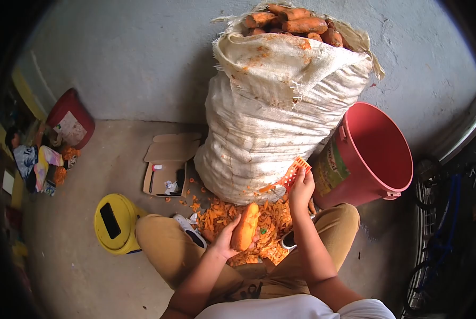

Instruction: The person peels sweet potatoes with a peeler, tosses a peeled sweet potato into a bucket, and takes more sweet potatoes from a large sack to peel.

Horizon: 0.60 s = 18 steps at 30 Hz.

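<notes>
My left hand (225, 242) is closed around a thick, peeled carrot (245, 227), held tilted upward over a heap of orange carrot peelings (267, 223) on the floor between my legs. Higher and to the right, my right hand (302, 187) grips an orange plastic peeler (291, 174) with round holes and a toothed end. The peeler is apart from the carrot, in front of the lower part of a big white woven sack (259, 127). Unpeeled carrots (304, 25) fill the sack's open top.
A large red bucket (379, 154) leans right of the sack. On the left are an open cardboard box (149, 183) with small items, a yellow bucket (122, 234) with a dark phone (110, 220) on its lid, a red bin (81, 114) and piled bags (36, 162).
</notes>
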Each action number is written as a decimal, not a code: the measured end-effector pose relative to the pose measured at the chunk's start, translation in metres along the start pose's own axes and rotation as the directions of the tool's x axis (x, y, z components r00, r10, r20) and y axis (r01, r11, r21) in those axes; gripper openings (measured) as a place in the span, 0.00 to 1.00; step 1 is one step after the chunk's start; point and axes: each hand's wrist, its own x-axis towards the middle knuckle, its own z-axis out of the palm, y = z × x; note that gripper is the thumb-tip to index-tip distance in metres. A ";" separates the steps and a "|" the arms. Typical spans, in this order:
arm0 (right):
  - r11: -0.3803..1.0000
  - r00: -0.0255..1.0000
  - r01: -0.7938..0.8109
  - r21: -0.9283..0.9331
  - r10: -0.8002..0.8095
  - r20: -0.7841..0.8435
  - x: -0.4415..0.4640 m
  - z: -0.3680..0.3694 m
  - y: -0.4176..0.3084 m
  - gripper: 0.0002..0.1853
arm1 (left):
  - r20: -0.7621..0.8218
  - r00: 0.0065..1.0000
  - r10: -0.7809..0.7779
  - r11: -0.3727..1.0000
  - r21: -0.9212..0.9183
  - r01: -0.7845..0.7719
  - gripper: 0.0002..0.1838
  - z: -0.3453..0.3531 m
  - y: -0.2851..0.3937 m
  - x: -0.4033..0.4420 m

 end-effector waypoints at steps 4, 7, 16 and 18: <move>0.962 0.970 -0.006 -0.271 0.072 0.234 -0.046 0.008 -0.026 0.12 | -0.038 0.999 0.000 0.997 -0.075 -0.003 0.23 -0.007 -0.001 0.005; 0.848 0.914 0.274 -0.453 -0.084 0.396 -0.084 0.016 -0.022 0.12 | -0.010 1.000 0.028 1.000 -0.001 -0.028 0.23 -0.010 -0.003 0.006; 0.818 0.974 0.198 -0.540 -0.227 0.013 -0.013 0.005 -0.008 0.11 | -0.059 0.992 -0.113 0.988 0.095 0.118 0.25 -0.004 -0.005 -0.004; 0.849 0.978 0.138 -0.510 -0.198 -0.065 0.009 -0.007 0.000 0.12 | -0.084 0.991 -0.109 0.992 0.061 0.114 0.23 -0.002 -0.008 -0.007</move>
